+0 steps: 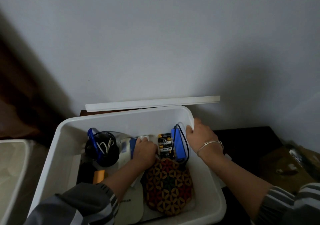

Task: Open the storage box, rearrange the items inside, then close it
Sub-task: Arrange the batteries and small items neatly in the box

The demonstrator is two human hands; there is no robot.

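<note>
The white storage box [57, 148] stands open, its lid [152, 102] propped against the wall behind it. My left hand [144, 151] reaches deep into the box, fingers closed on a white and blue device [126, 149]. My right hand [201, 136] grips the box's right rim. Inside lie a black mesh cup [103, 152] with blue scissors and a white cable, battery packs [164, 144], a blue power bank [177, 146] with a black cord, a patterned woven mat [168, 186], an orange item [98, 176] and a white flat object [131, 205].
A white wall rises right behind the box. A pale bin [12, 169] stands at the left. At the right, a dark tabletop [245, 138] carries a cardboard sheet [284, 171] with small objects.
</note>
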